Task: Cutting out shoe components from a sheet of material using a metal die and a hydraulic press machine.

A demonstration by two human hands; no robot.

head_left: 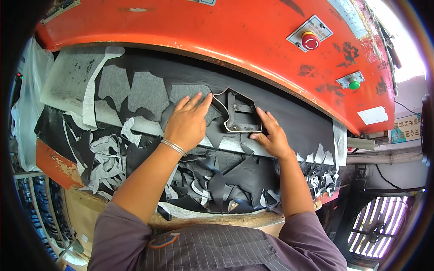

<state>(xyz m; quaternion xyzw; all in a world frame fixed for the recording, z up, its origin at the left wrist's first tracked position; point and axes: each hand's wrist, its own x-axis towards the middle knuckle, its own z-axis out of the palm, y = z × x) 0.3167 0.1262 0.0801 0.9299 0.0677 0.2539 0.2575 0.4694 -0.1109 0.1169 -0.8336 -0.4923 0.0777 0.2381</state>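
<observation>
A metal cutting die [231, 106] with a curved rim and inner crossbars lies on a black sheet [294, 110]. My left hand [187, 124], a bangle on its wrist, rests flat with fingers stretched out; its index fingertip touches the die's left edge. On the other side, my right hand [274, 137] holds the die's lower right corner, fingers along the right edge and thumb at the near edge. Grey cut-out areas [147, 92] show in the sheet left of the die. What lies under my left palm is hidden.
An orange machine beam [181, 31] spans the far side, carrying a red push button [310, 41] and a green button [354, 84]. Black and white scraps [235, 180] pile up along the near edge. A clear plastic bag [34, 90] hangs at far left.
</observation>
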